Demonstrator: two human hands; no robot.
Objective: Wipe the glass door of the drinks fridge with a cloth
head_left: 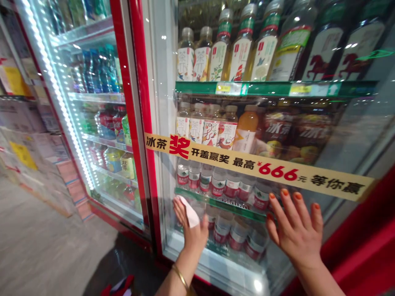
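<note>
My left hand (194, 236), with a gold-coloured bangle (180, 276) on the wrist, is low at the glass door (168, 181) of a red-framed drinks fridge. A folded white wipe (189, 211) shows between its thumb and fingers; whether it is paper or cloth I cannot tell. Farther right, my right hand (298, 230) is spread with nothing in it, its fingertips at the glass just under a cream banner strip (253, 164). Orange polish covers its nails. Behind the glass, small water bottles (218, 185) stand on the lower shelves.
Tea bottles (236, 57) line the upper shelf behind a green price rail (265, 88). To the left stands a second lit fridge (106, 139) with bottles on several shelves. Stacked cartons (27, 119) rise from the grey floor (40, 246) at far left.
</note>
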